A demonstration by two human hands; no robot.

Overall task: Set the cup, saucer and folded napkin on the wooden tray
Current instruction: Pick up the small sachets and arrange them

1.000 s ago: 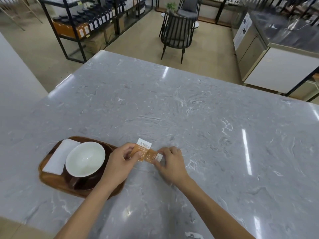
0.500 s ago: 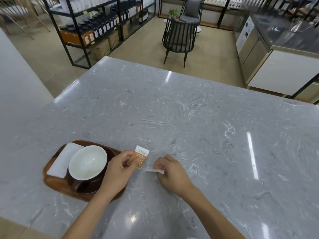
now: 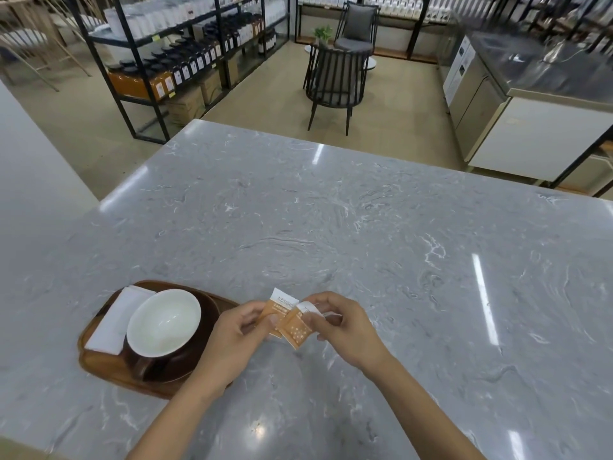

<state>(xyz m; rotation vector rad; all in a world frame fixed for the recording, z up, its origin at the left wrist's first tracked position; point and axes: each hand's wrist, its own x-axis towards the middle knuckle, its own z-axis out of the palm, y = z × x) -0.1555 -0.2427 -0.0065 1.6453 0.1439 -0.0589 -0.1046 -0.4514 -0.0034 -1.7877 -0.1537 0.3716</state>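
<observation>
Cup point(image 3: 164, 322) on saucer point(image 3: 205, 346), folded napkin point(image 3: 116, 322) beside, all on wooden tray point(image 3: 99, 363). Left hand point(image 3: 237, 336) pinches orange sachet point(image 3: 277, 312), right hand point(image 3: 341, 322) pinches second sachet point(image 3: 295, 330), just right of tray; left hand nearer.

Two bare forearms enter from the bottom edge of the head view, each uncovered along its whole visible length, with no sleeve or cuff in sight anywhere on them. The left hand point(image 3: 232, 336) wears no glove, ring, watch or wristband, and its wrist is plain. The right hand point(image 3: 341, 323) is likewise ungloved and unadorned, with a plain wrist. Fingernails are short and unpainted where they show on the curled fingers point(image 3: 318, 302); nothing else of the person appears
</observation>
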